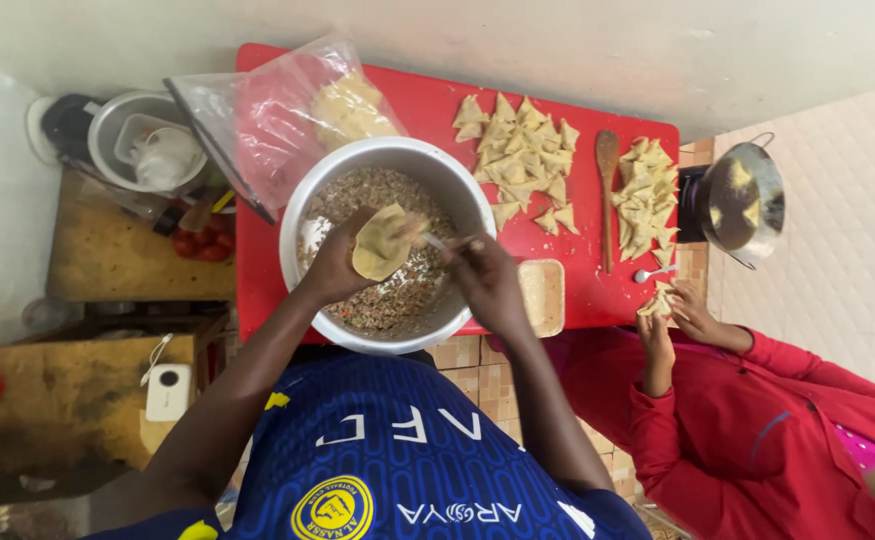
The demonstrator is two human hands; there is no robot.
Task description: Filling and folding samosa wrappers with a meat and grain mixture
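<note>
A red table serves as the landmark. On its left end lies a clear plastic bag with pale dough sheets inside. Toward its middle sits a heap of folded triangular pastries, and a second heap lies near its right end, with a wooden spatula between the two heaps. A small tan tray rests at the table's near edge. Off the table's right end stands a metal wok holding a few pastries. A person in a red top sits by the table's right near corner. Left of the table are a steel pot, tomatoes and wooden benches.
</note>
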